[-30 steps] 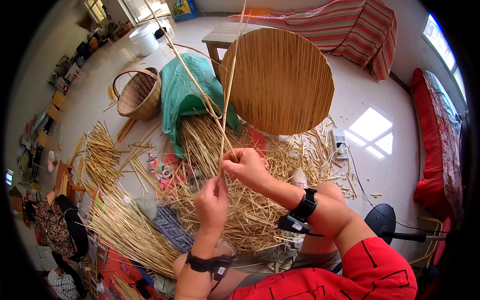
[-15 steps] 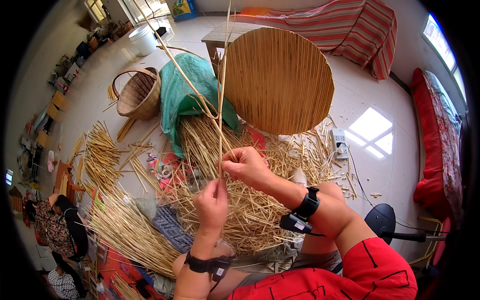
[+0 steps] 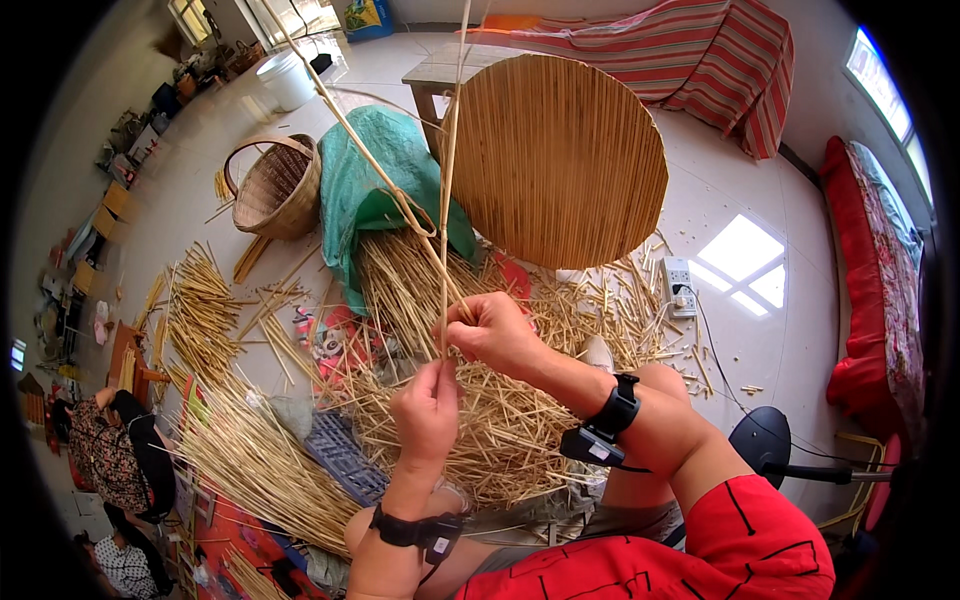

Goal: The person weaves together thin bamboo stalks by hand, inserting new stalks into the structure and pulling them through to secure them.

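My left hand (image 3: 425,412) is closed in a pinch on the lower end of an upright straw stalk (image 3: 452,150), which rises past the edge of a round panel. Just above it and to its right, my right hand (image 3: 492,332) is closed around a second straw stalk (image 3: 365,153) that slants up to the left. The two stalks cross just above my hands, and a dry leaf sheath curls from the slanted one. Both hands hang over a heap of short cut straw (image 3: 500,430). My fingers hide the stalks' lower ends.
A round slatted panel (image 3: 555,160) leans on a wooden bench (image 3: 425,75). Nearby are a green sack (image 3: 365,160) of straw, a wicker basket (image 3: 280,190), long straw bundles (image 3: 260,460) and a power strip (image 3: 678,285). Another person (image 3: 110,450) sits at far left.
The top of the upright stalk has tilted slightly right. My left hand has shifted a little to the right; my right hand stays nearly where it was. Both keep their hold.
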{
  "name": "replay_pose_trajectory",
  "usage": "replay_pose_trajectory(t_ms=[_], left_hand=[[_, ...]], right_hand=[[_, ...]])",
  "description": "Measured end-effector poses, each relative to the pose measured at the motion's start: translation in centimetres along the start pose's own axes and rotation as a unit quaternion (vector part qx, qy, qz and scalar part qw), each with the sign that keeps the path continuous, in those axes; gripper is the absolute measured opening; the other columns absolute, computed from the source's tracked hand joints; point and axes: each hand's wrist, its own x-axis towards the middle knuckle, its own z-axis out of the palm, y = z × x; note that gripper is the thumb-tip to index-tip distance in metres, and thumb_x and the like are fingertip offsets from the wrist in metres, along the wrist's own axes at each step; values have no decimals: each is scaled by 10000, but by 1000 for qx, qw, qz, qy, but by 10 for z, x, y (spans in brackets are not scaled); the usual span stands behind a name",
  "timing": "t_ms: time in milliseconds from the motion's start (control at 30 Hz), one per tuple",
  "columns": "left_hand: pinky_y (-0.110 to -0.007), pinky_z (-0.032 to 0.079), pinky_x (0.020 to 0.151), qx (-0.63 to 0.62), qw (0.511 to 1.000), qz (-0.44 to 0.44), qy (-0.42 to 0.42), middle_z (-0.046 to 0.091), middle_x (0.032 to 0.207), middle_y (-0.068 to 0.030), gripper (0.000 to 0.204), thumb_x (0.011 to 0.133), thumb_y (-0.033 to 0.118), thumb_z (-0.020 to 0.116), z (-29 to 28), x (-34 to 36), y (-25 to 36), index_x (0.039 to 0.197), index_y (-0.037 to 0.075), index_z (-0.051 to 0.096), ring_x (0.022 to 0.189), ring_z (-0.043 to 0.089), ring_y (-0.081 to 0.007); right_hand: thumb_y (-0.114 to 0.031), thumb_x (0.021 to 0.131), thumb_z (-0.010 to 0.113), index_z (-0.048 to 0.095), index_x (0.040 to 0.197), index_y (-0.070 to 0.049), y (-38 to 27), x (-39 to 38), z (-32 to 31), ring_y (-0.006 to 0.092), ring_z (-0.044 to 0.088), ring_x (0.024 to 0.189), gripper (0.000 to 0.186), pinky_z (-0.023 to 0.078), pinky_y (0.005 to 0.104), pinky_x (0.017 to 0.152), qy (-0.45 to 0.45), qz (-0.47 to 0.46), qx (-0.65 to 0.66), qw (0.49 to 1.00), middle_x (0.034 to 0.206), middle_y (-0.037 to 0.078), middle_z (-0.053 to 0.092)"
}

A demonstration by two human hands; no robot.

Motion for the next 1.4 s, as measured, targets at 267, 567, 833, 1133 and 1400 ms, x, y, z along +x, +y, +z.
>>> replay_pose_trajectory(t_ms=[267,567,833,1133,1400], left_hand=[[-267,414,447,-37,998,-42,4,603,558,-57,146,904,124,579,0,0,3,889,3,658,459,572,-120],[-257,417,447,-66,997,-50,2,596,542,-41,161,911,143,580,0,0,4,887,8,664,458,571,-107],[-266,427,461,-36,999,-27,8,601,550,-55,140,898,124,592,1,-1,-1,874,4,660,471,582,-123],[-256,436,473,-54,997,-53,-20,611,571,-53,158,911,131,575,0,0,-2,857,1,645,492,588,-118],[-173,399,443,-301,932,-152,-131,637,667,-80,293,995,251,434,-10,2,2,1015,10,600,486,538,-75]], right_hand=[[-88,788,598,665,792,40,-5,-3,3,72,573,579,144,469,218,525,-8,13,51,999,676,32,629],[-65,830,578,668,844,47,-3,-3,4,57,556,546,144,457,207,500,-6,2,53,999,697,41,644],[-87,798,598,666,783,36,-4,-3,3,73,572,568,141,468,221,513,-8,-2,37,999,666,33,629],[-76,804,583,656,794,30,-1,-2,4,70,557,569,129,457,218,509,-7,6,58,998,675,34,625],[-89,839,589,618,857,13,1,0,4,50,482,533,108,445,215,505,-22,65,197,978,673,14,576]])
